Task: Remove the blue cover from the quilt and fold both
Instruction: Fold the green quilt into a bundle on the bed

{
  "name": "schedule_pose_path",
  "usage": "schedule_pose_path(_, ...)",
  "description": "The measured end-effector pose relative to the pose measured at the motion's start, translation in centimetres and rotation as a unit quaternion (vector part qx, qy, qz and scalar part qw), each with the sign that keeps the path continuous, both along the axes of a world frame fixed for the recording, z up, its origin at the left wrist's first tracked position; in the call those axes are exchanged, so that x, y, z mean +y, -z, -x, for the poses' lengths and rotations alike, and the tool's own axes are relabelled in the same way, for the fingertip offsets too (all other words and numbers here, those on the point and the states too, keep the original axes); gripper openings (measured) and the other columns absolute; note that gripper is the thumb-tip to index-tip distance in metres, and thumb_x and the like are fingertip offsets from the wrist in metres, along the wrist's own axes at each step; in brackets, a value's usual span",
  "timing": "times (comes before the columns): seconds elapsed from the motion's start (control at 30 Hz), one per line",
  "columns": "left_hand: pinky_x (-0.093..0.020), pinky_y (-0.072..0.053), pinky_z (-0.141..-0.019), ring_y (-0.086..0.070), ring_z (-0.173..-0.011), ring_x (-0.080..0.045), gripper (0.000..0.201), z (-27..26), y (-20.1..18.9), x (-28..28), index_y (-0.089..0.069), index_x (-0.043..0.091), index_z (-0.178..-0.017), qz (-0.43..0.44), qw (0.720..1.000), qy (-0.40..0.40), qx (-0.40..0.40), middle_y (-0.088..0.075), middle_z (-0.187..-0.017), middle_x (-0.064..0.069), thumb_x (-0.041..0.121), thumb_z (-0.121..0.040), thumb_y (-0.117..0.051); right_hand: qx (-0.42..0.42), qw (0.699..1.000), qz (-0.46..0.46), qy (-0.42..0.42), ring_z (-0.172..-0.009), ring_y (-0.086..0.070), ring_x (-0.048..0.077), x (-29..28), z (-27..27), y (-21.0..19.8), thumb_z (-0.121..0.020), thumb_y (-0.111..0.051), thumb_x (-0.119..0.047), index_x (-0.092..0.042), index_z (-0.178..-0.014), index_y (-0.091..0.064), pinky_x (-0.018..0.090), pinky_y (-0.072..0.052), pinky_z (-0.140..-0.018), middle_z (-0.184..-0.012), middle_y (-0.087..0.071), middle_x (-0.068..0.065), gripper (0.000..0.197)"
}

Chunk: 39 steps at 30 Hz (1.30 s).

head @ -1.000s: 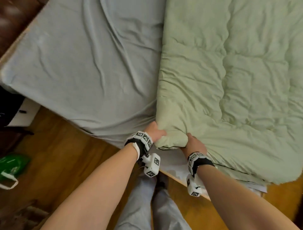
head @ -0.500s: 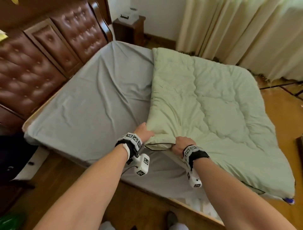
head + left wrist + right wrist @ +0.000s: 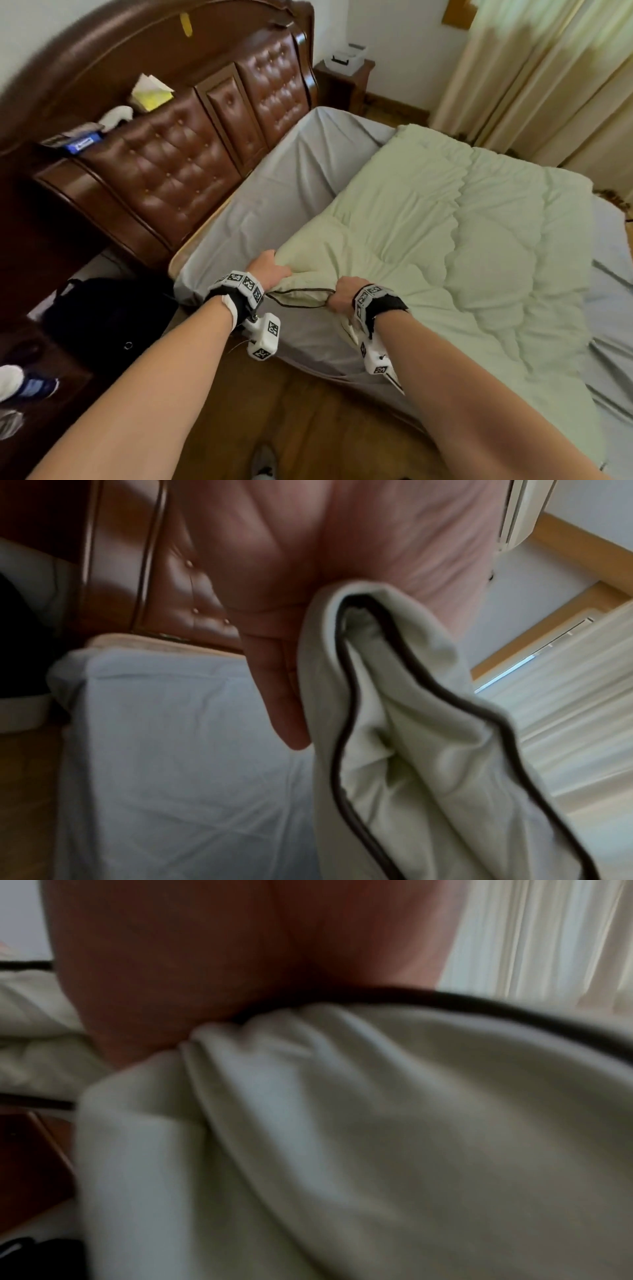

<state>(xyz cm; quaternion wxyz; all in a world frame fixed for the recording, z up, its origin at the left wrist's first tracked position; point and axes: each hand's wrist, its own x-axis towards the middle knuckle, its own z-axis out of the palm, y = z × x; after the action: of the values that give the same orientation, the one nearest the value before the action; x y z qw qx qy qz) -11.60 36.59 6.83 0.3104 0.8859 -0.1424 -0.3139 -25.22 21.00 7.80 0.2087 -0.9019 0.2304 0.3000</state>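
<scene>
Here the pale green quilt [image 3: 455, 260] lies spread over the bed [image 3: 281, 192], covering the half of the mattress farther from the headboard [image 3: 178, 171] and leaving the grey sheet bare on the headboard side. Its near corner is bunched and lifted off the sheet — both hands hold it there, just beside each other at the bed's near edge. The left hand [image 3: 270, 269] has its grip closed on the corner, fingers curled over the top of the fabric; the left wrist view shows the thumb [image 3: 277, 696] lying along the quilt's folded edge, where a dark piping line [image 3: 352, 723] runs. The right hand [image 3: 342, 294] likewise grips the same edge, fingers wrapped round gathered cloth with the piping running past the palm, though that wrist view is blurred. A blue cover cannot be made out on the quilt. Writing is scarce — each wrist carries a band of black-and-white square markers, and on the ledge of the headboard a blue packet [image 3: 84, 144] bears white lettering too small to read, beside yellow papers [image 3: 150, 94]. Cream curtains [image 3: 548, 78] hang beyond the bed's far side, and a black bag [image 3: 109, 315] sits on the floor by the headboard's near end.
</scene>
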Motion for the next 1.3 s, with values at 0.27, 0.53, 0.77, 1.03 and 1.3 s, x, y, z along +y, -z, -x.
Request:
schedule_pose_path(0.27,-0.038,-0.045,-0.097,-0.056,-0.114,-0.034,0.059,-3.4,6.9,7.6,-0.045,0.013,-0.136,-0.178,0.984,0.002,-0.009,-0.058,-0.127,-0.013,0.019,-0.081,-0.065,0.052,0.981,-0.177,0.065,-0.125,-0.052,0.028,6.5,-0.8,7.8,-0.076,-0.077,-0.041,-0.018,-0.144,-0.043,0.041,-0.044,-0.104,-0.138,-0.052,0.005,0.079)
schedule_pose_path(0.53,-0.033,-0.047,-0.094,-0.06,-0.11,-0.027,0.049,4.0,8.8,-3.5,-0.053,0.017,-0.133,-0.187,0.973,0.139,-0.005,-0.055,-0.134,-0.007,0.024,-0.086,-0.066,0.047,0.965,-0.158,0.206,-0.115,-0.061,0.025,-4.8,10.2,11.0,-0.086,-0.069,-0.036,-0.019,-0.134,-0.055,0.041,-0.049,-0.1,-0.13,-0.061,0.006,0.053)
schedule_pose_path(0.77,-0.03,-0.045,-0.091,-0.059,-0.11,-0.025,0.043,6.4,10.1,-7.8,-0.056,0.018,-0.13,-0.188,0.969,0.159,-0.01,-0.057,-0.131,-0.009,0.025,-0.087,-0.063,0.048,0.959,-0.148,0.236,-0.12,-0.057,0.026,-7.8,14.5,13.1,-0.088,-0.067,-0.034,-0.017,-0.137,-0.052,0.037,-0.047,-0.1,-0.132,-0.059,0.007,0.054)
schedule_pose_path(1.03,-0.036,-0.043,-0.1,-0.055,-0.117,-0.033,0.05,-3.4,15.6,-4.6,-0.051,0.019,-0.135,-0.218,0.967,0.131,-0.014,-0.044,-0.141,-0.014,0.024,-0.087,-0.061,0.05,0.957,-0.148,0.244,-0.119,-0.056,0.027,-4.6,4.8,17.8,-0.08,-0.077,-0.037,-0.026,-0.144,-0.038,0.04,-0.047,-0.099,-0.137,-0.053,0.007,0.076)
schedule_pose_path(1.3,-0.04,-0.025,-0.113,-0.036,-0.134,-0.033,0.052,-16.4,29.7,1.1,-0.041,0.013,-0.144,-0.241,0.967,0.082,-0.007,-0.042,-0.145,-0.015,0.017,-0.093,-0.047,0.108,0.978,-0.092,0.15,-0.146,-0.004,0.041,4.0,-11.5,30.7,-0.054,-0.092,-0.048,-0.038,-0.152,0.002,0.058,-0.025,-0.113,-0.16,0.006,0.01,0.136)
